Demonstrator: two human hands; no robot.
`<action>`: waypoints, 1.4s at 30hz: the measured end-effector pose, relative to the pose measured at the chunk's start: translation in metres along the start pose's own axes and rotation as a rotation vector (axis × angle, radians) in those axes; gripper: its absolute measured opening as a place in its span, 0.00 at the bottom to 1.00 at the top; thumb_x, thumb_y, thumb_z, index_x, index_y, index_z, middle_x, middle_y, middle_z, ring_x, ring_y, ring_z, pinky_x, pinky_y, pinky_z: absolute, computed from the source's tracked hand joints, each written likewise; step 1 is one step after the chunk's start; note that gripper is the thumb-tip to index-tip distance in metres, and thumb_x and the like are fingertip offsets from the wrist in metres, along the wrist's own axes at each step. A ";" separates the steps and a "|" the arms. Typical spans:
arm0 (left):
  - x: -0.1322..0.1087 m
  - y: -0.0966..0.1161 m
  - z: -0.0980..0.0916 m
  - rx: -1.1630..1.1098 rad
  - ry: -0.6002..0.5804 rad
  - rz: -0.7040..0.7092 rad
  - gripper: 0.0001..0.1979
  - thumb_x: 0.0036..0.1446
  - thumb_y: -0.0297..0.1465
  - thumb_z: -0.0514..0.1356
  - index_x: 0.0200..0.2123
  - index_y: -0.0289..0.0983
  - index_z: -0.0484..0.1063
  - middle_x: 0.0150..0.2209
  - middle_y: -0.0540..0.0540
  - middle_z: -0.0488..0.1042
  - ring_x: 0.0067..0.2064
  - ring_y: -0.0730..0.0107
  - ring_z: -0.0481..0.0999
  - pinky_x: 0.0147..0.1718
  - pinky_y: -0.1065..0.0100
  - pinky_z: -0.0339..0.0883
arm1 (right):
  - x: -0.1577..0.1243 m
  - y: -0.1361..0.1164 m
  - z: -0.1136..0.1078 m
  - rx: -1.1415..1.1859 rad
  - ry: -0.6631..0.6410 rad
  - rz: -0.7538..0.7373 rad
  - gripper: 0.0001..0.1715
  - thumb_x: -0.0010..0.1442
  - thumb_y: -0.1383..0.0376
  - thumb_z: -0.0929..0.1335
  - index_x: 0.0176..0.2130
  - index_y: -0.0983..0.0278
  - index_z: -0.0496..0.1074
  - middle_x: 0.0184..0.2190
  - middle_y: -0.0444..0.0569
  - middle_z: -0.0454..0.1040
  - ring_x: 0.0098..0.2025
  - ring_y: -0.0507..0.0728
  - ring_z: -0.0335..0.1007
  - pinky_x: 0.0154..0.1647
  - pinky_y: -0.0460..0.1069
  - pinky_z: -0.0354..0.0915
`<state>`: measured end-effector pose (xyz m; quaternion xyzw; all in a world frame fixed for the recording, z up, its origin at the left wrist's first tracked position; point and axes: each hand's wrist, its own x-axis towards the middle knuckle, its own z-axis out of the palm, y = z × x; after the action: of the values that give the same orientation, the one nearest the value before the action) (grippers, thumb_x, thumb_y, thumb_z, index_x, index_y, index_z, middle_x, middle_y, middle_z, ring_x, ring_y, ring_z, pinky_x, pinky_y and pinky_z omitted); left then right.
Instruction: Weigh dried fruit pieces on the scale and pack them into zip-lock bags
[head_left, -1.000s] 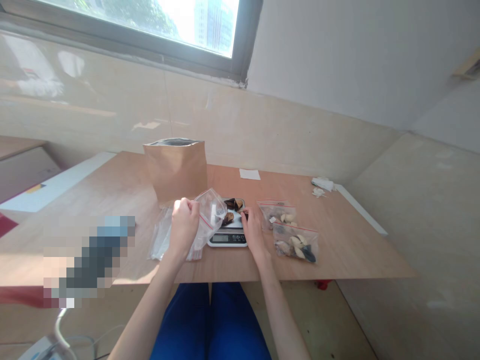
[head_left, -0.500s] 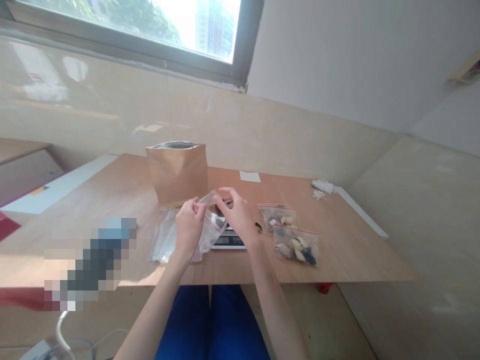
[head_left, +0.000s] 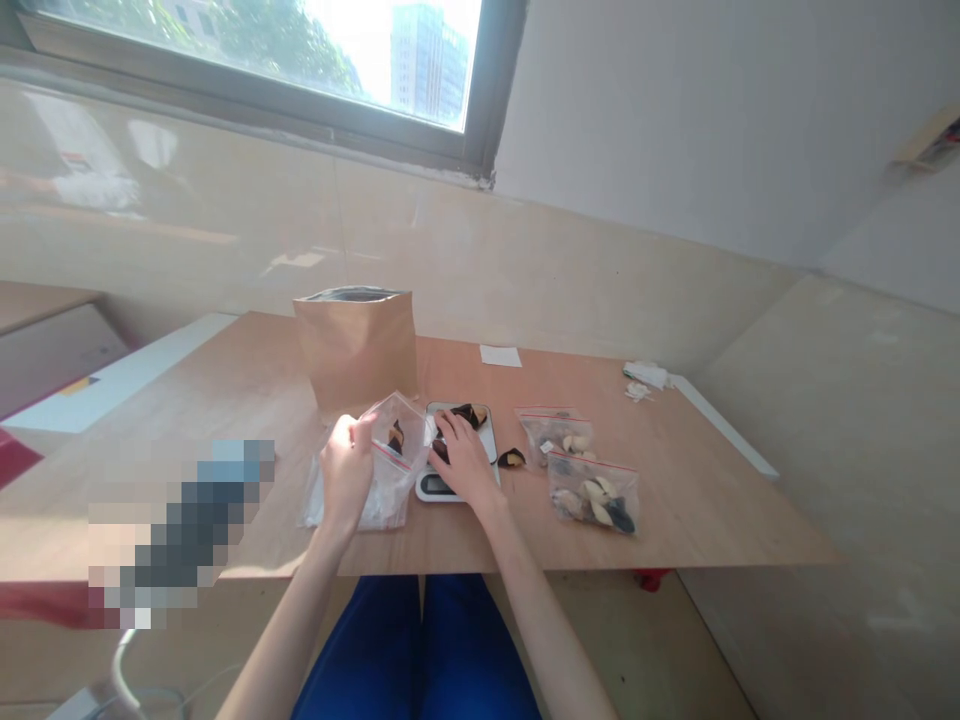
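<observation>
My left hand (head_left: 347,470) pinches the edge of a clear zip bag (head_left: 405,412) with a red line at its seal. A dark piece with a tan side (head_left: 396,437) shows in or through the bag; I cannot tell which. Over a small white digital scale (head_left: 431,487), the fingers of my right hand (head_left: 466,462) close around a dark-and-tan piece (head_left: 440,450), partly hidden by them. Further dark pieces (head_left: 471,413) lie on the scale's plate, and another dark piece (head_left: 512,458) rests on the table just right of it.
A brown paper pouch (head_left: 356,345) stands open at the back. Flat clear bags (head_left: 322,500) lie under my left hand. Two zip bags of pale and dark pieces (head_left: 594,495) are at right. A white paper (head_left: 500,356) and crumpled white scraps (head_left: 645,376) lie farther back.
My hands have moved apart. The left has shifted left and down with the bag, whose mouth is now spread. My right hand has lowered onto the pieces on the scale.
</observation>
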<state>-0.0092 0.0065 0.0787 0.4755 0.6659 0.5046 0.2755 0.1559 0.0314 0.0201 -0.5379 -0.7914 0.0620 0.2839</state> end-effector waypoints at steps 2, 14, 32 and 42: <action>-0.001 0.000 -0.001 -0.004 -0.010 0.008 0.13 0.55 0.38 0.48 0.21 0.40 0.54 0.26 0.51 0.70 0.25 0.70 0.62 0.25 0.69 0.54 | 0.003 -0.002 0.000 -0.052 0.005 0.030 0.26 0.60 0.64 0.63 0.57 0.67 0.61 0.56 0.60 0.63 0.55 0.64 0.58 0.55 0.60 0.58; -0.007 -0.009 0.007 -0.025 0.085 0.066 0.14 0.56 0.38 0.47 0.27 0.39 0.68 0.22 0.52 0.67 0.22 0.71 0.61 0.23 0.70 0.53 | 0.004 -0.007 -0.018 0.176 0.169 0.173 0.08 0.60 0.66 0.62 0.39 0.65 0.68 0.37 0.53 0.72 0.41 0.59 0.68 0.44 0.52 0.64; -0.010 -0.011 0.014 0.023 0.130 0.087 0.15 0.57 0.37 0.47 0.31 0.38 0.70 0.25 0.49 0.73 0.26 0.68 0.68 0.27 0.69 0.59 | 0.021 -0.073 -0.048 0.339 0.207 0.046 0.14 0.63 0.59 0.61 0.45 0.61 0.69 0.43 0.50 0.69 0.45 0.55 0.68 0.46 0.50 0.63; -0.008 -0.014 0.005 -0.145 0.110 -0.040 0.14 0.57 0.36 0.46 0.32 0.39 0.70 0.42 0.44 0.77 0.38 0.63 0.75 0.32 0.67 0.66 | 0.022 0.035 -0.012 -0.019 0.057 0.191 0.15 0.60 0.66 0.64 0.47 0.61 0.72 0.49 0.55 0.67 0.52 0.61 0.61 0.52 0.56 0.57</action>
<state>-0.0067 0.0006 0.0627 0.4126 0.6510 0.5712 0.2821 0.1851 0.0629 0.0246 -0.6152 -0.7286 0.0657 0.2939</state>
